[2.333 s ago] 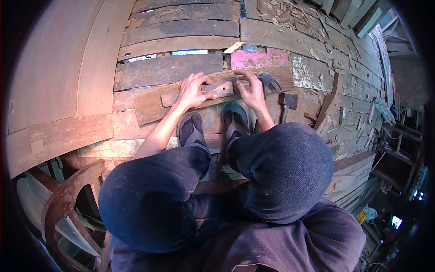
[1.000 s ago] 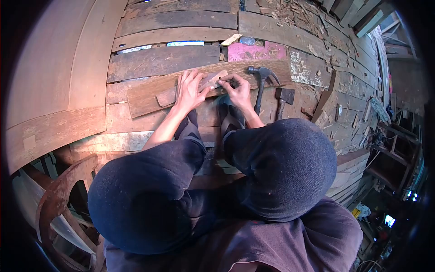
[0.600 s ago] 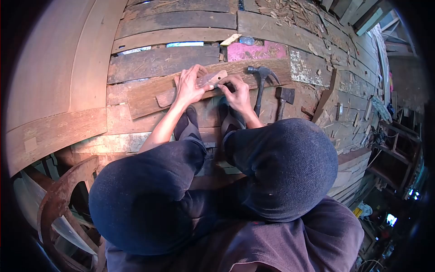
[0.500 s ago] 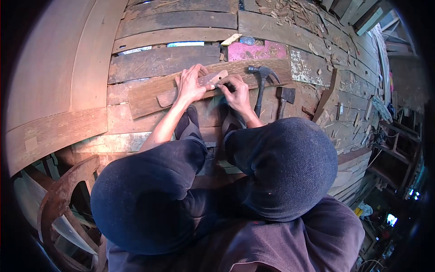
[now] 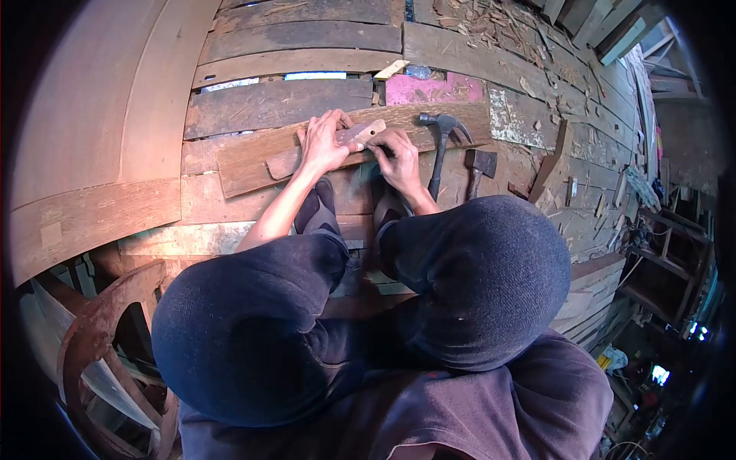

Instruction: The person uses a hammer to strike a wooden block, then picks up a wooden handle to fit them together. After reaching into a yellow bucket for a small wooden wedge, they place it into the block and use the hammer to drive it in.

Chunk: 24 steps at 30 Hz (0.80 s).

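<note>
A short wooden piece [image 5: 285, 164] with a round hole near its far end lies slantwise on a longer plank [image 5: 238, 165]. My left hand [image 5: 326, 144] grips this piece from above, thumb along its near edge and fingers over its far side. Close by, my right hand [image 5: 399, 159] is closed in a pinch at the near edge, beside the left thumb. Whatever sits between those fingertips is too small to make out. To the right, a claw hammer [image 5: 439, 157] rests with its head on the plank. A tool with a dark, blocky metal head [image 5: 481, 162] lies beyond it.
Gapped floorboards [image 5: 299, 34] carry wood chips [image 5: 491, 27] at the upper right. A large wooden panel [image 5: 84, 100] stands at the left, above a curved wooden frame [image 5: 88, 326]. A pink sheet [image 5: 437, 88] lies behind the plank. My knees [image 5: 491, 284] rise in front.
The view shifts very slightly. Both hands keep almost the same place on the short wooden piece, and the tools lie where they were.
</note>
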Tool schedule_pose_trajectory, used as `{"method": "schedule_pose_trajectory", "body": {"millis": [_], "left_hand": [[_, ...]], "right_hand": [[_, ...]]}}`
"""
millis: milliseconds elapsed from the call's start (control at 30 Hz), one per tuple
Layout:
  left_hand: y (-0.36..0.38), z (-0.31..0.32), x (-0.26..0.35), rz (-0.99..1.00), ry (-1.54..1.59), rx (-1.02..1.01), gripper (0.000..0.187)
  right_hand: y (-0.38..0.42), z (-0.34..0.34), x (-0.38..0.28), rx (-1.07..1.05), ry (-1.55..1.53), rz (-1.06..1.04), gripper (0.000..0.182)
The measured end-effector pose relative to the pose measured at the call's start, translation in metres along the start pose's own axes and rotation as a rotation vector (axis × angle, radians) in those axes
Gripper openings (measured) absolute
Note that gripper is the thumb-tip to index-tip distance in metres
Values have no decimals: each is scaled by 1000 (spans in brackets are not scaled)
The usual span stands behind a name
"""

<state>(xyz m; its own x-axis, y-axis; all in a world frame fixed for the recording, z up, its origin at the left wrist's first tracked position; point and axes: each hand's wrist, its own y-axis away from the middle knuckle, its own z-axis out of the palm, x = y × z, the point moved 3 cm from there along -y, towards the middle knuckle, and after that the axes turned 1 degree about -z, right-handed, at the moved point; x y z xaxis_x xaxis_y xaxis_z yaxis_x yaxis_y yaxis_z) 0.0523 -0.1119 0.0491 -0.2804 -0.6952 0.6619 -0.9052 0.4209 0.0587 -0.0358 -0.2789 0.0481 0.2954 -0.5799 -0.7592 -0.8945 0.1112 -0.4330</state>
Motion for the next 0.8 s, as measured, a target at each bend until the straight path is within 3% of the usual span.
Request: {"method": "schedule_pose_trajectory", "body": {"millis": [333, 433, 633, 800], "left_hand": [[23, 1, 6, 240, -45, 158, 45], [29, 7, 5, 253, -185, 184, 45], [37, 3, 8, 289, -188, 88, 39], [46, 5, 2, 481, -212, 136, 35]], "right_hand": [[-1, 1, -3, 17, 22, -52, 15], [-1, 1, -4, 18, 21, -51, 14], [4, 1, -3, 16, -7, -30, 14], [10, 0, -2, 14, -16, -22, 14]]}}
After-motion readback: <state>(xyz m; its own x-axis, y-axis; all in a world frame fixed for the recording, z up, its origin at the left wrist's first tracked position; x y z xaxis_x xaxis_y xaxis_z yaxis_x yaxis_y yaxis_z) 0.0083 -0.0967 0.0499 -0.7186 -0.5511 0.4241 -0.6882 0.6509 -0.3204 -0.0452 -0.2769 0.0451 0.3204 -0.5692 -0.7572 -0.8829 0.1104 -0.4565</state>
